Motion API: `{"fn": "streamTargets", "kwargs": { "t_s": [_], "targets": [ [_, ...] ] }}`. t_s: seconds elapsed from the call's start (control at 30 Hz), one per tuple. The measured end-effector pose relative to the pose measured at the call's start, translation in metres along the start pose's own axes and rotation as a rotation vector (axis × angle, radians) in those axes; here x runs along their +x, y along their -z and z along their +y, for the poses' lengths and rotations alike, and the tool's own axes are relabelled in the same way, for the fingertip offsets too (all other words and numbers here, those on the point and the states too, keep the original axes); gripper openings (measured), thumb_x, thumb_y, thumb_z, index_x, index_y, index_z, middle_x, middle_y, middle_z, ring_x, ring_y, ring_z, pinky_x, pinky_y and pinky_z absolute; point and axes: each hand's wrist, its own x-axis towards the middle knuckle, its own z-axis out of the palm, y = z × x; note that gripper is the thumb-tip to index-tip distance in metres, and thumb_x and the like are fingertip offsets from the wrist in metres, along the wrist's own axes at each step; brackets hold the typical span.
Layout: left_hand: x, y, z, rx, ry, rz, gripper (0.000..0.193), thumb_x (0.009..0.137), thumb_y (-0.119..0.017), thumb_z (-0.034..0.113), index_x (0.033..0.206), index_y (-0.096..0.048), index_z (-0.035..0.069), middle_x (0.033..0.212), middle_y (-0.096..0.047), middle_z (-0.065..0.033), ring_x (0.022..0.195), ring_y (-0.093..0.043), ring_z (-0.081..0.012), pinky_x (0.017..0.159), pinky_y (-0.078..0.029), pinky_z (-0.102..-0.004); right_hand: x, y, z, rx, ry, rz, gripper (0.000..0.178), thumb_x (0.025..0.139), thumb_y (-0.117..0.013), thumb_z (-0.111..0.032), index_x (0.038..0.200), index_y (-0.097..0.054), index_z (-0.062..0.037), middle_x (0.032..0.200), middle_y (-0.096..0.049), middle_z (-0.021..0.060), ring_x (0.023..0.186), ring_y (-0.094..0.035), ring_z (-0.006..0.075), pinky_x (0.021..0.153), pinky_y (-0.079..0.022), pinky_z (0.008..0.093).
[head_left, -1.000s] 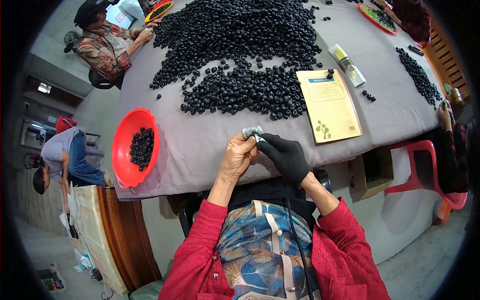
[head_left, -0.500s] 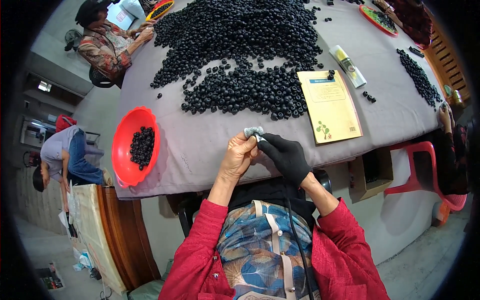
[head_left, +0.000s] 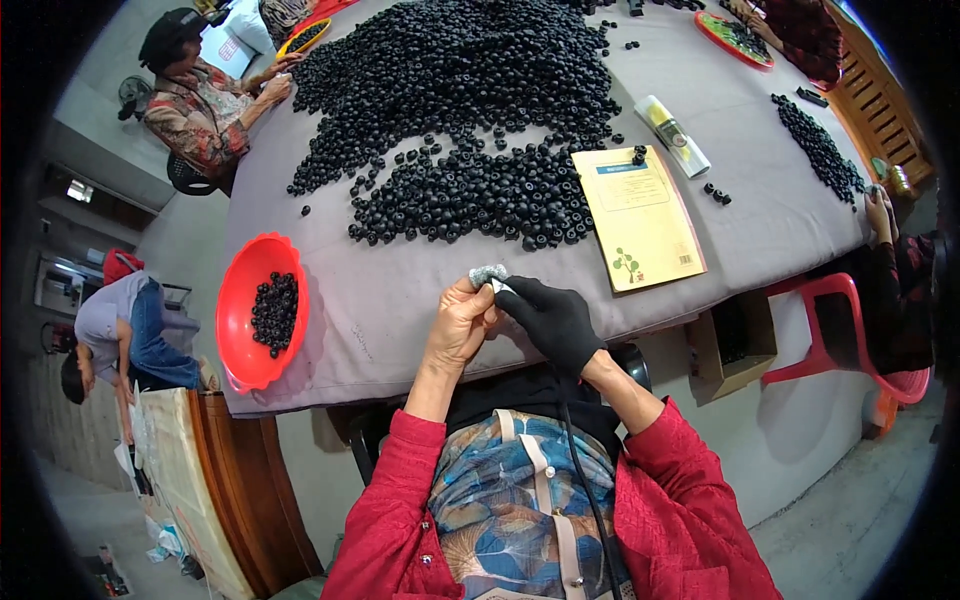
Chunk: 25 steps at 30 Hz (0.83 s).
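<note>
My bare left hand point(head_left: 462, 325) is closed, holding a small grey speckled piece point(head_left: 487, 273) at its fingertips, above the near edge of the table. Against it presses my right hand point(head_left: 550, 318), in a black glove, its thumb and fingers pinched together. A small white bit point(head_left: 503, 287) shows between the two hands; whether it belongs to the grey piece I cannot tell. Beyond my hands lies a loose spread of small black bead-like pieces point(head_left: 480, 190), which joins a much larger heap point(head_left: 450, 70) farther back.
A red scalloped bowl point(head_left: 240, 355) with some black pieces stands at left. On the right lie a yellow booklet point(head_left: 650, 235) and a white-and-green package point(head_left: 672, 135). Other people sit around the cloth-covered table point(head_left: 400, 300); one person point(head_left: 130, 330) bends over at far left.
The view has shifted slightly, so the table's things sit a little farther left and most a bit lower. My hands keep the same hold, fingers pressed together.
</note>
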Motion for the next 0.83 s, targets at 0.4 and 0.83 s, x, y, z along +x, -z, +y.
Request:
{"fn": "streamTargets", "kwargs": {
  "t_s": [0.4, 0.83],
  "targets": [
    [0.000, -0.012, -0.002, 0.063, -0.043, 0.024, 0.015, 0.087, -0.058, 0.012, 0.099, -0.061, 0.004, 0.064, -0.057, -0.0015, 0.053, -0.051, -0.0076, 0.046, -0.040, -0.0192, 0.006, -0.002, 0.010, -0.009, 0.173, 0.153, 0.040, 0.082, -0.059, -0.041, 0.104, -0.063, -0.0078, 0.081, -0.066, 0.0111, 0.072, -0.065, 0.0229, 0.063, -0.049, 0.0306],
    [-0.010, -0.004, -0.002, 0.101, -0.006, -0.082, 0.010, 0.085, -0.058, 0.008, 0.094, -0.061, 0.003, 0.064, -0.058, -0.0049, 0.052, -0.054, -0.0107, 0.044, -0.043, -0.0209, 0.007, 0.001, 0.005, 0.187, -0.158, 0.077, 0.050, 0.077, -0.062, -0.048, 0.103, -0.062, -0.0061, 0.084, -0.066, 0.0136, 0.076, -0.065, 0.0246, 0.067, -0.049, 0.0315]
  ]
}}
